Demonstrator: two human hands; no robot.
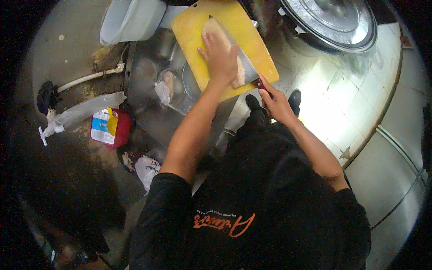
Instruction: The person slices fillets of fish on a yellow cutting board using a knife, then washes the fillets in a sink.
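A yellow cutting board (189,37) lies tilted over the corner of a metal sink. On it rests a long, pale slab of what looks like raw meat (240,76). My left hand (219,60) presses flat on the slab with its fingers spread, covering much of it. A kitchen knife (249,65) lies along the slab's right side, its tip pointing away from me. My right hand (275,103) grips the knife's dark reddish handle at the board's near right edge. Whether the blade is in the meat or just beside it, I cannot tell.
In the metal sink (145,98), a bowl (172,96) contains a pale piece and a plastic bag. A white plastic tub (141,23) stands beyond. Left are a red container (121,131) and a white pipe (91,79). A large lidded pot (334,23) stands right.
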